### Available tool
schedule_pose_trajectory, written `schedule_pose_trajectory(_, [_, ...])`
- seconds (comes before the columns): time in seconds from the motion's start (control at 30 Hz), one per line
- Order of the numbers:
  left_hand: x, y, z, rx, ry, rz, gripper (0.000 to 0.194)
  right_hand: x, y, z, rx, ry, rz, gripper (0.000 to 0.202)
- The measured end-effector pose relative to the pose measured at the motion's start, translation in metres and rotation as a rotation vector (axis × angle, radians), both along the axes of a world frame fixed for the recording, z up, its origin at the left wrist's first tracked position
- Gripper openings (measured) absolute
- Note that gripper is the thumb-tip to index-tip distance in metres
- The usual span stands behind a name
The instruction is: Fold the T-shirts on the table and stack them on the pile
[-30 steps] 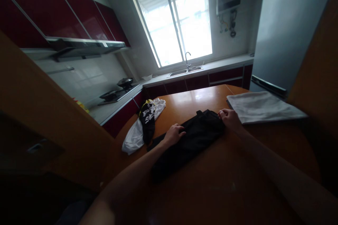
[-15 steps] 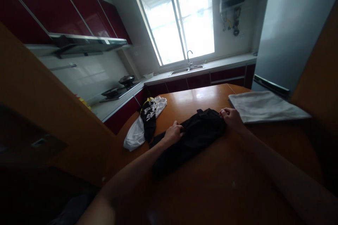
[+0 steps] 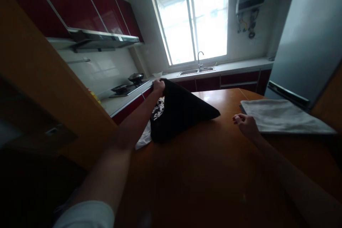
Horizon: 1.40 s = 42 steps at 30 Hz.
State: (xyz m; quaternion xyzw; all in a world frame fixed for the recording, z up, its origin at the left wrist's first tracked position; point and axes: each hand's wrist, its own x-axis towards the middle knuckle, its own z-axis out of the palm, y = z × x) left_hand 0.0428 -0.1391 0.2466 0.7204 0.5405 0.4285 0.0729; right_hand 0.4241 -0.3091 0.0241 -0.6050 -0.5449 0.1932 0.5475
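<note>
Head view gives me a glossy orange-brown wooden table [image 3: 203,171] across the middle and bottom of the frame. At upper right I see a tall pale grey fridge [image 3: 307,42]; at upper left, a row of dark red glossy wall cabinets [image 3: 98,7]. A bright sliding window [image 3: 192,25] fills the upper centre.

Next in size, I have a folded light grey cloth [image 3: 285,115] lying on the table at the right. Left of centre is a black fabric piece [image 3: 181,110], raised into a slanting shape, with its narrow corner pointing right; I can't tell how much of it touches the table. Behind its left side, partly hidden, show a black cloth with white print [image 3: 158,109] and some white fabric [image 3: 144,138].

Smaller again are the hands. I read the left hand [image 3: 159,85] as closed, gripping the black piece by its upper left edge. The right hand [image 3: 245,124] is well apart from that piece, just beside the grey cloth, its fingers curled and nothing visible in them; whether the fingertips meet, I can't tell.

Smallest, I pick out a lidded dark pan [image 3: 136,77] on the stove, left of centre, and a curved metal faucet [image 3: 200,60] below the window.
</note>
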Motion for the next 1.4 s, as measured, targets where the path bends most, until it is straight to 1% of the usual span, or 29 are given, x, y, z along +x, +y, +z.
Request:
schedule_pose_trajectory(0.07, [-0.011,0.018,0.05,0.233,-0.172,0.063,0.034,0.001,0.0,0.0,-0.008,-0.009,0.002,0.031])
schedule_pose_trajectory(0.1, [-0.016,0.023,0.069,0.315,-0.228,0.06,0.038,0.002,0.001,-0.001,-0.011,-0.016,0.0,0.031])
schedule_pose_trajectory(0.13, [-0.022,0.026,0.084,0.388,-0.315,0.014,0.039,0.003,0.001,-0.001,-0.015,-0.023,-0.003,0.031])
schedule_pose_trajectory(0.17, [-0.028,0.026,0.094,0.418,-0.341,-0.009,0.038,0.003,0.002,-0.002,-0.019,-0.03,-0.005,0.031])
schedule_pose_trajectory(0.2, [-0.035,0.024,0.099,0.441,-0.362,-0.031,0.035,0.004,0.002,-0.003,-0.024,-0.037,-0.003,0.031])
schedule_pose_trajectory(0.23, [-0.043,0.02,0.099,0.449,-0.355,-0.031,0.033,0.004,0.003,-0.005,-0.028,-0.043,0.001,0.031])
schedule_pose_trajectory(0.3, [-0.061,0.006,0.087,0.433,-0.282,0.024,0.033,0.005,0.004,-0.008,-0.036,-0.056,0.02,0.031])
schedule_pose_trajectory(0.37, [-0.082,-0.012,0.062,0.377,-0.184,0.1,0.03,0.004,0.005,-0.011,-0.044,-0.074,0.039,0.03])
schedule_pose_trajectory(0.47, [-0.119,-0.046,0.009,0.203,-0.048,0.121,0.015,0.003,0.006,-0.01,-0.062,-0.089,0.056,0.03])
schedule_pose_trajectory(0.53, [-0.143,-0.069,-0.031,-0.073,0.138,0.068,0.017,0.0,0.005,-0.008,-0.074,-0.086,0.064,0.03])
schedule_pose_trajectory(0.6, [-0.16,-0.09,-0.073,-0.259,0.274,0.032,0.023,-0.003,0.004,-0.004,-0.089,-0.087,0.07,0.03])
schedule_pose_trajectory(0.63, [-0.165,-0.099,-0.094,-0.409,0.452,0.027,0.025,-0.005,0.002,-0.003,-0.096,-0.09,0.07,0.029])
schedule_pose_trajectory(0.7, [-0.163,-0.114,-0.138,-0.443,0.518,0.059,0.034,-0.008,0.0,-0.001,-0.105,-0.099,0.066,0.029])
schedule_pose_trajectory(0.77, [-0.152,-0.124,-0.177,-0.389,0.52,0.111,0.053,-0.011,-0.001,-0.001,-0.106,-0.106,0.062,0.028])
schedule_pose_trajectory(0.83, [-0.138,-0.127,-0.205,-0.317,0.516,0.185,0.065,-0.012,-0.002,-0.003,-0.112,-0.111,0.059,0.028])
schedule_pose_trajectory(0.87, [-0.132,-0.126,-0.212,-0.289,0.51,0.207,0.064,-0.013,-0.002,-0.003,-0.118,-0.115,0.06,0.028])
schedule_pose_trajectory(0.9, [-0.129,-0.122,-0.214,-0.27,0.501,0.218,0.057,-0.013,-0.003,-0.004,-0.125,-0.119,0.063,0.029])
schedule_pose_trajectory(0.93, [-0.129,-0.116,-0.211,-0.258,0.489,0.218,0.048,-0.013,-0.003,-0.004,-0.132,-0.123,0.068,0.029])
schedule_pose_trajectory(0.97, [-0.132,-0.108,-0.202,-0.254,0.475,0.211,0.039,-0.012,-0.003,-0.004,-0.139,-0.127,0.075,0.03])
schedule_pose_trajectory(1.0, [-0.137,-0.099,-0.189,-0.247,0.461,0.206,0.034,-0.012,-0.003,-0.005,-0.147,-0.129,0.083,0.031])
schedule_pose_trajectory(1.07, [-0.156,-0.08,-0.153,-0.221,0.435,0.228,0.032,-0.013,-0.004,-0.005,-0.163,-0.131,0.098,0.032])
schedule_pose_trajectory(1.13, [-0.178,-0.066,-0.116,-0.166,0.412,0.264,0.039,-0.013,-0.004,-0.005,-0.175,-0.135,0.103,0.032])
schedule_pose_trajectory(1.17, [-0.19,-0.062,-0.101,-0.147,0.407,0.283,0.041,-0.013,-0.004,-0.006,-0.176,-0.138,0.101,0.032])
schedule_pose_trajectory(1.2, [-0.201,-0.061,-0.09,-0.15,0.41,0.292,0.041,-0.013,-0.004,-0.006,-0.174,-0.14,0.098,0.032])
schedule_pose_trajectory(1.23, [-0.21,-0.062,-0.083,-0.176,0.421,0.281,0.039,-0.013,-0.004,-0.006,-0.168,-0.142,0.096,0.033])
schedule_pose_trajectory(1.27, [-0.218,-0.066,-0.081,-0.222,0.439,0.257,0.038,-0.013,-0.004,-0.007,-0.162,-0.143,0.095,0.033])
schedule_pose_trajectory(1.3, [-0.224,-0.071,-0.084,-0.285,0.46,0.218,0.038,-0.013,-0.004,-0.007,-0.159,-0.143,0.095,0.033])
schedule_pose_trajectory(1.33, [-0.228,-0.077,-0.091,-0.362,0.486,0.165,0.04,-0.014,-0.004,-0.007,-0.158,-0.143,0.096,0.033])
schedule_pose_trajectory(1.4, [-0.231,-0.089,-0.114,-0.482,0.54,0.059,0.05,-0.014,-0.003,-0.007,-0.163,-0.14,0.102,0.032])
